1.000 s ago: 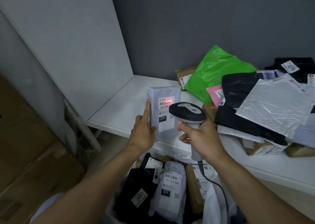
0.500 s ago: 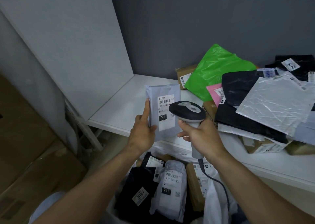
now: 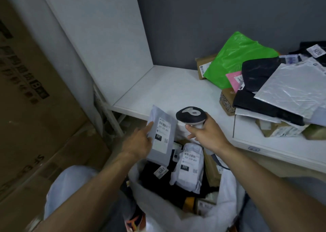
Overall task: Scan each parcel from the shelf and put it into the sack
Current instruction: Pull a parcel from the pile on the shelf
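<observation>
Left hand (image 3: 139, 141) has the grey parcel (image 3: 161, 136) gripped by its left edge, thumb lying up the front, the fingers out of sight behind it. The parcel stands nearly upright, long axis running top to bottom with the top leaning a touch left and its label facing up at the camera. Its upper end is level with the shelf's (image 3: 167, 94) front edge and its lower end hangs over the mouth of the white sack (image 3: 176, 212). Right hand (image 3: 206, 134) is wrapped round the scanner (image 3: 191, 116) just beside it, the dark head pointing left toward the parcel and the handle mostly buried in the grip. The shelf's white board shows from the left wall across to the heap of parcels (image 3: 275, 94) at the right end, which the frame cuts off. In the sack, another grey parcel (image 3: 188, 164) lies label-up among dark bags. On the held label only "231" reads; the rest is blurred.
</observation>
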